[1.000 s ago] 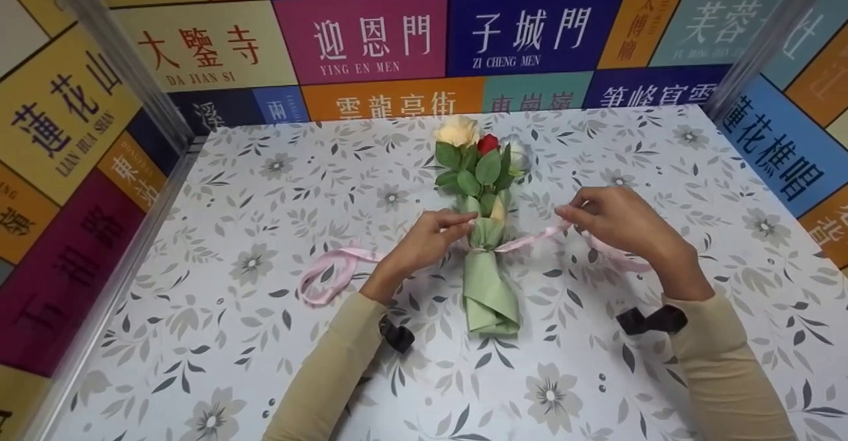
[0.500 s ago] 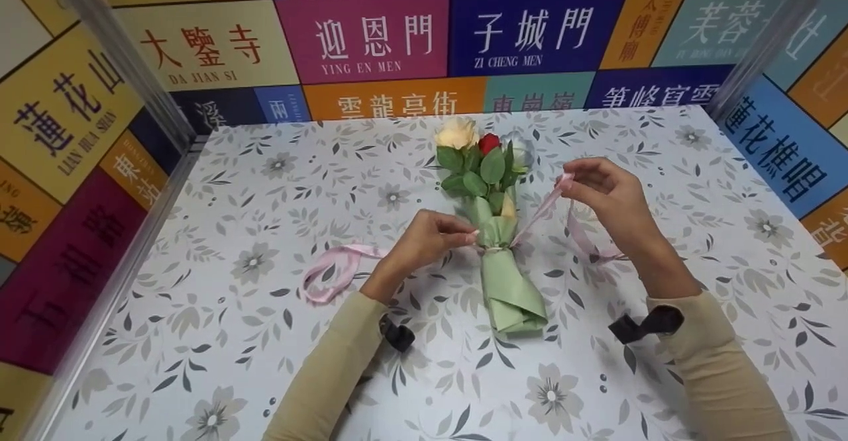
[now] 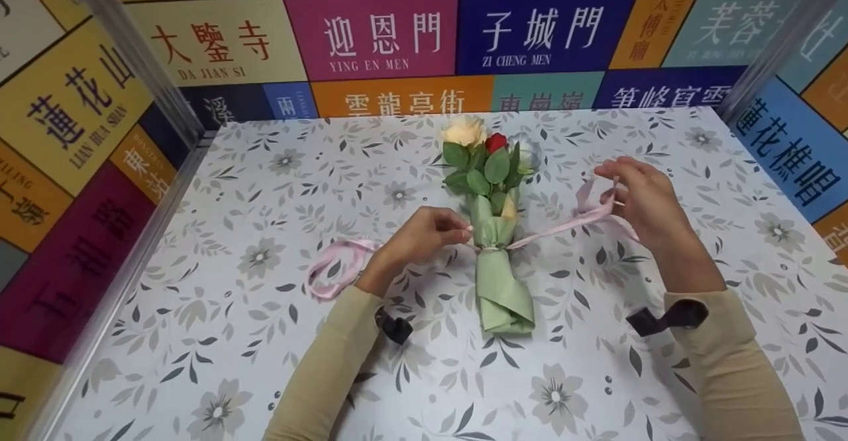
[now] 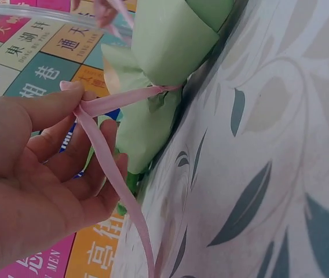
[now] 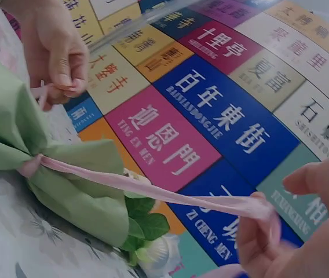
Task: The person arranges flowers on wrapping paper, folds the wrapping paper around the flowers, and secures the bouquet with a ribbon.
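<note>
A small bouquet in green wrapping paper (image 3: 503, 298) lies on the table, a pink ribbon (image 3: 560, 228) cinched round its middle. Its blooms are a cream rose (image 3: 464, 131), a red rose (image 3: 495, 142) and a pale bluish-white flower (image 3: 527, 153). Just left of the cinch, my left hand (image 3: 427, 236) pinches one ribbon end between thumb and forefinger, the tail hanging below in the left wrist view. To the right, my right hand (image 3: 656, 209) has the other length looped round its curled fingers (image 5: 254, 243), the thumb held apart. That length runs taut back to the paper.
A loose coil of the ribbon's left tail (image 3: 331, 272) lies on the table beyond my left wrist. The tabletop (image 3: 265, 335) has a floral cover. Behind it stands a wall of coloured sign panels (image 3: 371, 37), with clear posts at the corners.
My right hand has moved right and away from the bouquet, drawing its ribbon out. The paper's lower end swung right, then partly back. My left hand keeps its pinch in about the same place.
</note>
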Motion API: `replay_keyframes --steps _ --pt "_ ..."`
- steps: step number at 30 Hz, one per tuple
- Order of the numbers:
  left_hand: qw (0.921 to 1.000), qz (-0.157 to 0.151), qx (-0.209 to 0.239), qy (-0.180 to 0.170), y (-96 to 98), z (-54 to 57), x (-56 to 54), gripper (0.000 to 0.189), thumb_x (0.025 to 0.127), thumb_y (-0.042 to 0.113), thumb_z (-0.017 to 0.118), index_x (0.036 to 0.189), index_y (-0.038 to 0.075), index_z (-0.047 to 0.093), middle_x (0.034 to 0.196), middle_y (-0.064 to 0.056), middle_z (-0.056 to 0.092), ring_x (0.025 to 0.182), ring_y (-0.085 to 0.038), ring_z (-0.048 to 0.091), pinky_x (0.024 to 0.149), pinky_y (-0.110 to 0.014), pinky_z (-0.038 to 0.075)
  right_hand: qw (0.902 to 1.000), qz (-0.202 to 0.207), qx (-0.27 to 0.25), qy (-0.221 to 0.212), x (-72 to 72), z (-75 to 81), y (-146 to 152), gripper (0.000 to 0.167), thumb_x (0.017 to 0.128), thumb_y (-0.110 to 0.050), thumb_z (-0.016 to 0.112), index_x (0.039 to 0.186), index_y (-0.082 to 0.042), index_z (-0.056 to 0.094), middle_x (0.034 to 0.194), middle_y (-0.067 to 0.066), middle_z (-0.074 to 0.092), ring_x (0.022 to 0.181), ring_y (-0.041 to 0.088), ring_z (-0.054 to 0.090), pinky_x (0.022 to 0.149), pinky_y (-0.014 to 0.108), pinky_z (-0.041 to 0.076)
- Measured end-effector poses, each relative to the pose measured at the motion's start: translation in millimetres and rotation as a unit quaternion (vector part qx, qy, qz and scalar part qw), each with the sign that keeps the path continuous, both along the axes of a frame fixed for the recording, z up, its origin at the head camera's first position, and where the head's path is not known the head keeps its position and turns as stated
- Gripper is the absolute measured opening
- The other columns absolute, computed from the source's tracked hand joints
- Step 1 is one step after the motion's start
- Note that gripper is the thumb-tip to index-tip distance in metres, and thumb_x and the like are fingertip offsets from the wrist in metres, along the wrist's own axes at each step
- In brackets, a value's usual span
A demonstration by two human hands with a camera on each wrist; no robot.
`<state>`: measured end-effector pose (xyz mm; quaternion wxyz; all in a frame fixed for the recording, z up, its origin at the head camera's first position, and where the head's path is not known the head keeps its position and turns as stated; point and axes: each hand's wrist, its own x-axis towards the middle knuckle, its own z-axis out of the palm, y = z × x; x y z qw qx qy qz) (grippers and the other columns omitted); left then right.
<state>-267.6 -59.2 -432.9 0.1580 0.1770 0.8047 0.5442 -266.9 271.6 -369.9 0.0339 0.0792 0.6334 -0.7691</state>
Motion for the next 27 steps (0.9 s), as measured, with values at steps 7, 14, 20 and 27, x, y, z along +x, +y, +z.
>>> replay_keyframes --steps 7,14,20,27 --pt "0.9997 -0.008 0.001 0.024 -1.0 -1.5 -0.7 0.012 0.092 0.007 0.069 0.101 -0.001 0.072 0.101 -0.018 0.075 0.095 -0.027 0.072 0.088 -0.027 0.057 0.9822 0.031 0.172 -0.07 -6.5 -6.5 26.4 0.086 0.091 -0.026 0.074 0.154 0.008 0.026 0.099 -0.01 0.057 0.063 0.002 0.051 0.058 0.016 0.046" --pt "0.9999 -0.011 0.005 0.007 -0.3 1.0 -0.7 0.012 0.093 0.008 0.069 0.103 0.0 0.072 0.101 -0.018 0.075 0.097 -0.031 0.073 0.091 -0.035 0.057 0.9278 0.013 0.371 -0.038 -7.4 -7.2 17.5 0.049 0.096 -0.033 0.068 0.135 -0.004 0.061 0.095 -0.017 0.061 0.055 0.001 0.044 0.054 0.019 0.044" --pt "0.9998 -0.02 -0.001 -0.008 -1.0 2.2 -0.1 0.013 0.094 0.01 0.068 0.104 0.002 0.071 0.101 -0.017 0.075 0.099 -0.031 0.072 0.093 -0.042 0.057 0.9015 -0.046 0.424 0.071 -3.5 12.6 -12.9 0.034 0.094 -0.037 0.069 0.116 -0.01 0.072 0.087 -0.016 0.063 0.064 0.005 0.055 0.055 0.02 0.046" --pt "0.9996 -0.027 0.003 -0.011 -3.0 2.2 -1.8 0.013 0.094 0.008 0.068 0.105 0.002 0.071 0.102 -0.016 0.075 0.097 -0.027 0.072 0.093 -0.04 0.057 0.9106 -0.062 0.38 0.151 -4.9 41.2 -42.9 0.027 0.089 -0.035 0.076 0.106 -0.013 0.074 0.094 -0.017 0.067 0.072 0.005 0.057 0.058 0.017 0.049"
